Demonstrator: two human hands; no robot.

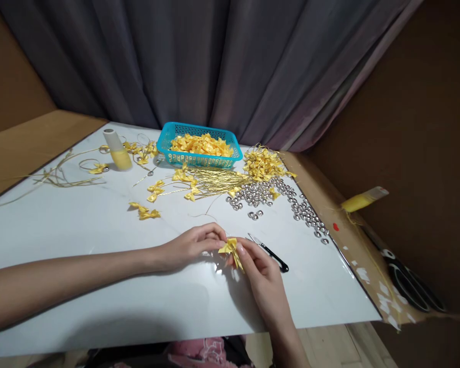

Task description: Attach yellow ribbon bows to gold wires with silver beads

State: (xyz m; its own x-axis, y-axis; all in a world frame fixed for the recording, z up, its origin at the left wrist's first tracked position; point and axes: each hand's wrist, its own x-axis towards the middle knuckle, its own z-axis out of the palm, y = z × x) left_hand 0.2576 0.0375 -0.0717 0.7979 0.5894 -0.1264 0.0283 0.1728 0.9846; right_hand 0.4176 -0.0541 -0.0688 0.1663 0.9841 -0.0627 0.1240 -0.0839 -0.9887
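Note:
In the head view, a yellow ribbon bow (228, 246) with short gold cord hanging from it is held above the front of the white table. My left hand (199, 245) pinches the bow at its left side. From the right, my right hand (262, 271) grips it between thumb and fingers, near the gold cord. Part of the fingertips is hidden behind the bow. Just beyond my right hand lies a small black-handled tool (272, 255) with a thin metal tip. A few loose yellow bows (149, 212) lie farther off to the left.
A blue basket (199, 162) full of yellow bows stands at the back. Gold cords (218, 181), a bow pile (263, 162) and silver beads (255, 194) lie before it. A yellow-filled bottle (119, 156) stands left; another bottle (362, 200) and black-handled scissors (410, 283) are right.

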